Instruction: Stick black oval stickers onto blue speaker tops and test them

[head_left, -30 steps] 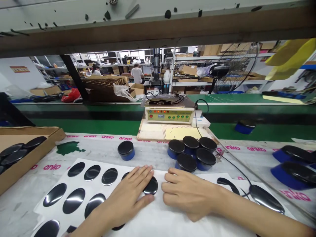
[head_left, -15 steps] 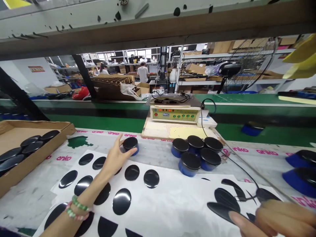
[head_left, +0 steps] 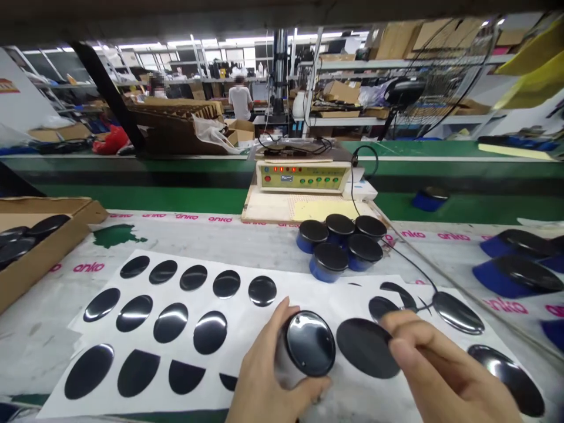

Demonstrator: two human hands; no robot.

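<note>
My left hand (head_left: 271, 370) curls around a round part (head_left: 311, 343) with a glossy black face, turned up towards me. Pinched at its edge by my right hand (head_left: 440, 364) is a flat black disc (head_left: 368, 348), just right of that face and apart from it. Beneath my hands lies a white backing sheet (head_left: 247, 329) with rows of black discs, some cut off as part circles. More black discs (head_left: 458, 311) lie on the sheet around my right hand. Beyond stands a cluster of blue round parts with black tops (head_left: 330, 261).
A cardboard box (head_left: 57, 258) with black-topped parts stands at left. Behind the sheet, a control unit (head_left: 304, 177) with lit buttons rests on a board, its cable running right. More blue parts (head_left: 520, 273) stand at right. A green conveyor belt (head_left: 194, 188) crosses behind; a person (head_left: 240, 101) is far off.
My left hand has taken the round part from behind the sheet and brought it nearer, towards the middle. My right hand has moved left with the black disc. The camera view has tilted down.
</note>
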